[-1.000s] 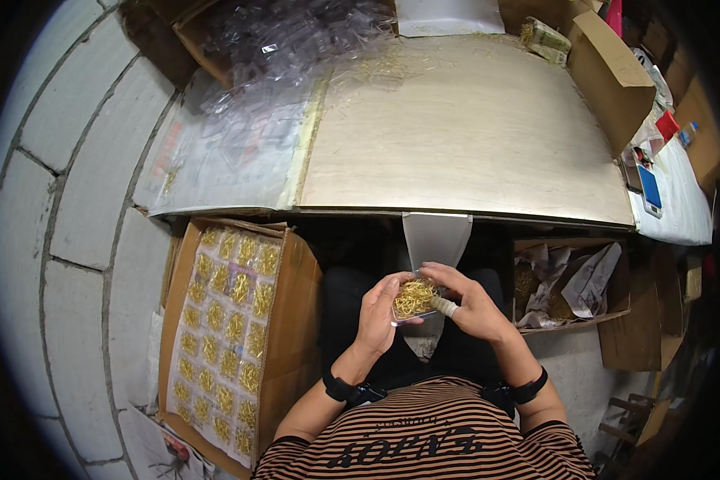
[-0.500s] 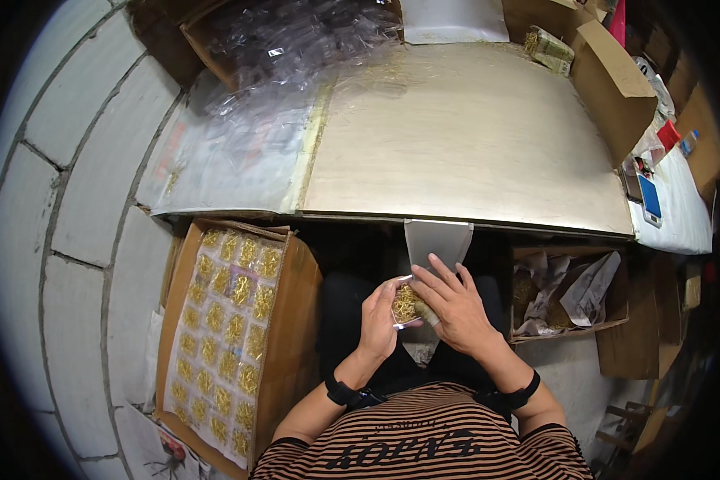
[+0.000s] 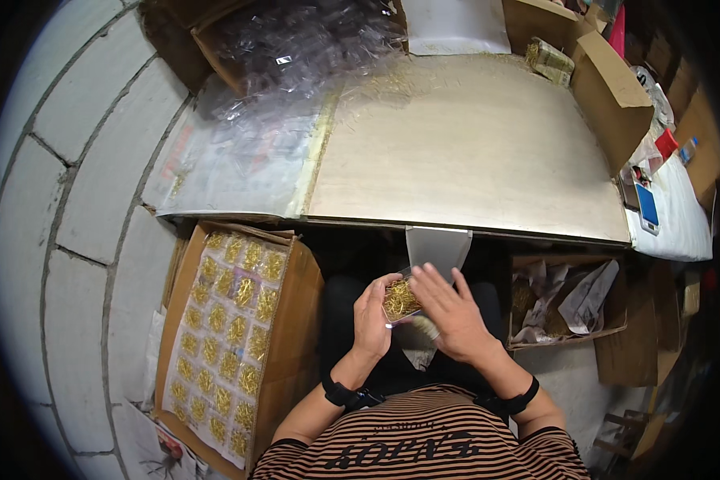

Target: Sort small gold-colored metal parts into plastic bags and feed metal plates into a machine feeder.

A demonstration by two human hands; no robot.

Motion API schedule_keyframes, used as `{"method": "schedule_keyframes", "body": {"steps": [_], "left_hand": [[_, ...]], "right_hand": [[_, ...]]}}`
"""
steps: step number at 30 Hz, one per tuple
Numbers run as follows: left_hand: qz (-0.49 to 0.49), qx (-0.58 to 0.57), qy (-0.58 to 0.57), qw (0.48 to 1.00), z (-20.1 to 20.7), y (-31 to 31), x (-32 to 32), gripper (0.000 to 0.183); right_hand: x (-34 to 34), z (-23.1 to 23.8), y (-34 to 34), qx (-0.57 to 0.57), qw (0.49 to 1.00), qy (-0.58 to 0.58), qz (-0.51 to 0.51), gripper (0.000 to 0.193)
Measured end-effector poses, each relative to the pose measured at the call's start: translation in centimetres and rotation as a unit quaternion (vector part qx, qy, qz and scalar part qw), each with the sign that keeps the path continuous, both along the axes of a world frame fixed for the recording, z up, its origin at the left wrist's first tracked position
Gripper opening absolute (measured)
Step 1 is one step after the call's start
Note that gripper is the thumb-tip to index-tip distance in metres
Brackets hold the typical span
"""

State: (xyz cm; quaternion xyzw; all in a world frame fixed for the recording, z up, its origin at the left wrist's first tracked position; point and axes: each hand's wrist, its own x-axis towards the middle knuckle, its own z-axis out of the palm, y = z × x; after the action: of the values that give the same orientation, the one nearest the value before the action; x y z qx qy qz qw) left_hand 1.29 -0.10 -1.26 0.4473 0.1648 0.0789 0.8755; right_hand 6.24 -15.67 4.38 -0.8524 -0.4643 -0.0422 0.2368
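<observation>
My left hand [image 3: 370,317] is wrapped around a small clear plastic box [image 3: 390,323] heaped with thin gold-coloured metal pieces [image 3: 400,299]. At the box's right side is my right hand [image 3: 450,310], its fingers stretched out and tilted over the pieces. Beneath the right palm shows a pale, blurred thing [image 3: 426,326]; whether the hand grips it or merely touches it, I cannot make out. A grey-white chute-like piece [image 3: 438,246] slopes down from the table edge just beyond my hands.
To my left, a cardboard box [image 3: 296,292] holds rows of filled clear boxes [image 3: 230,328]. On the right stands a carton [image 3: 568,340] with crumpled paper. The table [image 3: 472,152] bears a pile of clear plastic boxes [image 3: 296,60], a taped block [image 3: 550,62] and a blue-screened device [image 3: 646,206].
My left hand and the box have shifted slightly left and down, tilting more of the gold pieces into sight. The right hand has moved slightly down and its fingers have drawn back a little.
</observation>
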Motion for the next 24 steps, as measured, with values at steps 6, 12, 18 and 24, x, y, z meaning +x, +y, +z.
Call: {"method": "schedule_keyframes", "body": {"steps": [6, 12, 18, 24], "left_hand": [[-0.059, -0.019, -0.007, 0.998, 0.5, 0.5, -0.6, 0.048], [-0.081, 0.023, 0.038, 0.996, 1.0, -0.1, -0.8, 0.029], [-0.091, 0.029, 0.048, 0.994, 0.6, 0.5, -0.6, 0.030], [-0.103, -0.084, 0.072, 0.989, 1.2, 4.8, -3.2, 0.044]], "right_hand": [[2.4, -2.6, -2.1, 0.328, 0.830, 0.419, -0.168, 0.024], [1.0, -2.8, -0.4, 0.295, 0.802, 0.504, -0.124, 0.020], [1.4, -3.2, 0.3, 0.295, 0.806, 0.499, -0.120, 0.019], [2.2, -3.2, 2.6, 0.308, 0.808, 0.490, -0.113, 0.016]]}}
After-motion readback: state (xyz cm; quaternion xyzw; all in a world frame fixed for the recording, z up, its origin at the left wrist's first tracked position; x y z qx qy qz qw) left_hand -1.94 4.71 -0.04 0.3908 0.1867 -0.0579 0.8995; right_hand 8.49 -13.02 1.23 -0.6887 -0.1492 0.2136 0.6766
